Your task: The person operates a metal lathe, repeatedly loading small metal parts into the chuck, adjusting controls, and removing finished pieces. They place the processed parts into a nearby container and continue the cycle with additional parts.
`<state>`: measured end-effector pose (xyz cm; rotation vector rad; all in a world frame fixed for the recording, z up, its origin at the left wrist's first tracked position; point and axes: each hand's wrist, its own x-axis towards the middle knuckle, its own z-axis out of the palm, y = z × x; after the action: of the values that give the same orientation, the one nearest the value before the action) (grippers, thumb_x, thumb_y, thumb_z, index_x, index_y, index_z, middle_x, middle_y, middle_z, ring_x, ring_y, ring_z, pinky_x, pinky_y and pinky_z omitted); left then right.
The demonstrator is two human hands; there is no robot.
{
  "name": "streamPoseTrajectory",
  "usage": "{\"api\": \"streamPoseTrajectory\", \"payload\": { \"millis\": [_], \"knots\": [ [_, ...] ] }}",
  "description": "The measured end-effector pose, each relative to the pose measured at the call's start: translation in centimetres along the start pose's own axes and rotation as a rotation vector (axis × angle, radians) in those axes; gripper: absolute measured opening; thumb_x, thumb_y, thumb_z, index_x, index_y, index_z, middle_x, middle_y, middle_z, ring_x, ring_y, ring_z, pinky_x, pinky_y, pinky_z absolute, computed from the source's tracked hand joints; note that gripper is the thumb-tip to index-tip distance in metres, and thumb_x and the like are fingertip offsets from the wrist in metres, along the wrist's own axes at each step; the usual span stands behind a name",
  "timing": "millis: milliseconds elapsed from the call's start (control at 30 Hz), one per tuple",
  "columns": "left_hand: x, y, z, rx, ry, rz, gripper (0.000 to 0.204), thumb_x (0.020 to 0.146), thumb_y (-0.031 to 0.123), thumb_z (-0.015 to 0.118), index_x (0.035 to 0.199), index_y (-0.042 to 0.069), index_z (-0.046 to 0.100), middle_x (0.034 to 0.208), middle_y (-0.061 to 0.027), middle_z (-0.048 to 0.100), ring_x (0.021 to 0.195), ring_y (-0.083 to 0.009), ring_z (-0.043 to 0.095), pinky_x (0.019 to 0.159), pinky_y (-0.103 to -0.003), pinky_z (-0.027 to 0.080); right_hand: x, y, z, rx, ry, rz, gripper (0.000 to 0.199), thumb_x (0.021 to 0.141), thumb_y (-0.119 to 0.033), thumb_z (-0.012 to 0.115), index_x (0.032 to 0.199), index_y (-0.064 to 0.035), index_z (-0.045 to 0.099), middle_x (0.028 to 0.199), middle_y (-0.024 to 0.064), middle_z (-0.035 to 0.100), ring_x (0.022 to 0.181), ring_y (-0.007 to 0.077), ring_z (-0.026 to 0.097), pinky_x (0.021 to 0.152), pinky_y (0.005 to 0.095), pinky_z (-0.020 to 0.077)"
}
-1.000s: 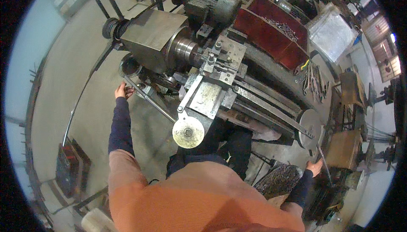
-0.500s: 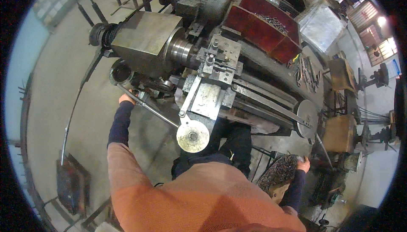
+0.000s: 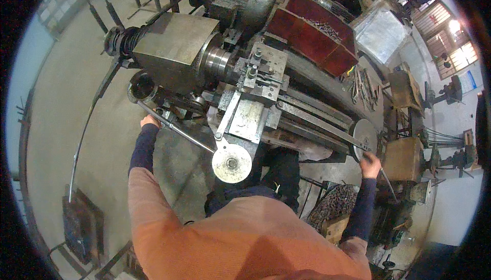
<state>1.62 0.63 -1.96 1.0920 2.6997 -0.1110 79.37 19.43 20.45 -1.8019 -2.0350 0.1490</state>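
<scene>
I stand at a grey metal lathe (image 3: 174, 50). My left hand (image 3: 149, 121) rests on a long steel lever bar (image 3: 176, 131) that runs along the machine's front, below the headstock; its fingers seem wrapped on the bar. My right hand (image 3: 369, 163) is at the tailstock end, closed on the rim of a round handwheel (image 3: 364, 136). A second round handwheel (image 3: 231, 163) on the carriage apron sits between my arms, untouched. The tool post (image 3: 261, 70) stands above it on the carriage.
A red tray (image 3: 312, 34) with metal swarf lies behind the lathe bed. Loose hand tools (image 3: 360, 85) lie on the bed's far side. A basket of dark scrap (image 3: 335, 206) stands by my right leg. Wooden stools and more machines stand at right.
My right hand has risen from low by the scrap basket to the tailstock handwheel. The view has swung toward the lathe; my left hand stays on the lever bar.
</scene>
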Motion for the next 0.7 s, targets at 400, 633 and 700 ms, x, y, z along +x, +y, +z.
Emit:
{"api": "streamPoseTrajectory", "payload": {
  "millis": [400,633,700],
  "knots": [
    [-8.6,-10.5,-17.2,-0.257,0.914,0.041,0.031,0.082,0.031,0.055,0.106,0.010,0.058,0.088,-0.0133,0.063,0.076,-0.0309,0.060,0.065,-0.038,0.047,10.6,-40.8,7.6,0.413,-0.071,-1.218,0.032,0.055,-0.023,0.064,0.082,-0.0059,0.064,0.079,0.0132,0.061,0.078,0.0310,0.056,0.068,0.0395,0.0471],
    [-14.9,-24.1,-14.4,0.012,0.560,-0.518,0.054,0.087,0.056,0.027,0.109,0.016,0.056,0.098,-0.0167,0.060,0.089,-0.0340,0.058,0.074,-0.043,0.045,9.3,-48.2,10.5,-0.155,-0.457,-0.974,0.029,0.056,-0.025,0.062,0.076,-0.0045,0.066,0.079,0.0169,0.063,0.077,0.0314,0.061,0.071,0.0395,0.0494],
    [-16.3,-20.1,-14.7,-0.113,0.492,-0.606,0.060,0.083,0.062,0.029,0.104,0.014,0.060,0.096,-0.0164,0.062,0.091,-0.0338,0.058,0.075,-0.043,0.045,9.2,-47.7,10.3,-0.140,-0.470,-0.958,0.030,0.055,-0.024,0.062,0.077,-0.0040,0.066,0.079,0.0169,0.063,0.078,0.0312,0.061,0.071,0.0394,0.0495]
  ]
}}
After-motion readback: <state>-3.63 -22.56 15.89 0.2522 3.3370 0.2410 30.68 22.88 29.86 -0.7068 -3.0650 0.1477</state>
